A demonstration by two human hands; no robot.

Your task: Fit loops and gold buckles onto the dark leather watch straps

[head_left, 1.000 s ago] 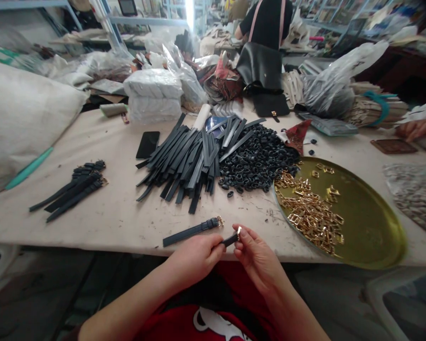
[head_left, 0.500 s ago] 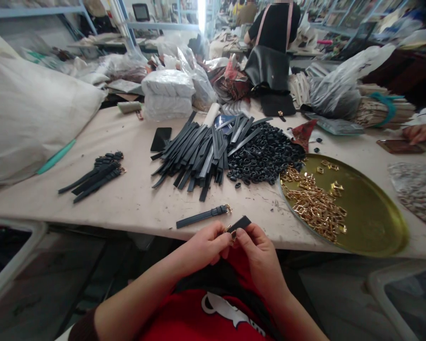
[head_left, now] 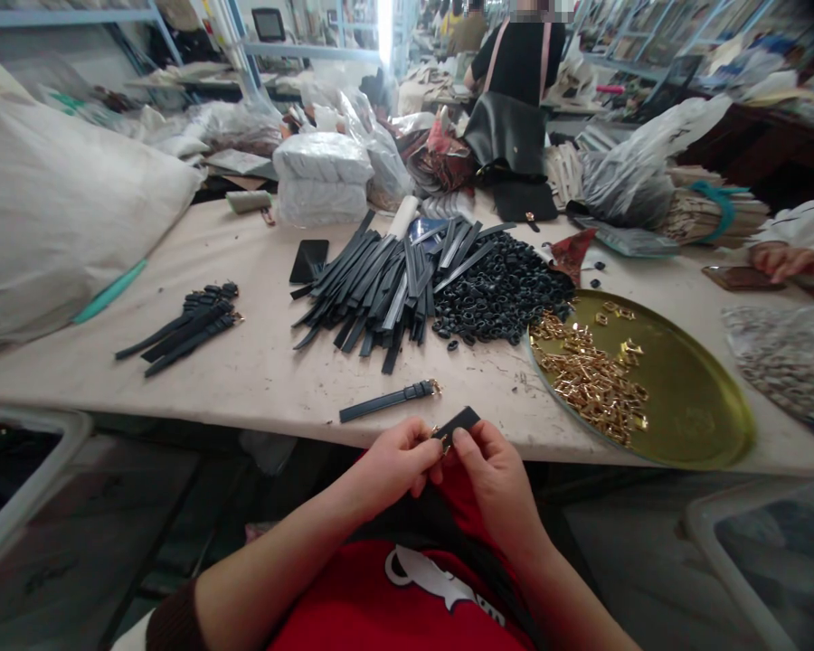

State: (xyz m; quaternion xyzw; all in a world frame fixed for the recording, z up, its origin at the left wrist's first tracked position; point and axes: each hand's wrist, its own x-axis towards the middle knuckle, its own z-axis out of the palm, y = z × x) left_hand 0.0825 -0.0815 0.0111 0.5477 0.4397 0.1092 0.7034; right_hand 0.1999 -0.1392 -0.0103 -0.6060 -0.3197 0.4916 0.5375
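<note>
Just off the table's front edge, my left hand pinches a gold buckle at the end of a short black strap. My right hand grips the same strap, its thumb on top. A finished-looking black strap with a buckle lies on the table just beyond my hands. Past it are a pile of loose black straps and a heap of small black loops. Gold buckles fill the left part of a round gold tray at the right.
Several buckled straps lie at the left of the table, near a big white sack. A black phone and wrapped packs stand behind. Another person's hand rests by a phone at the right.
My hands have stayed together, the right thumb shifting slightly along the strap. The view has moved a little, and the person's hand at the right has shifted over the phone.
</note>
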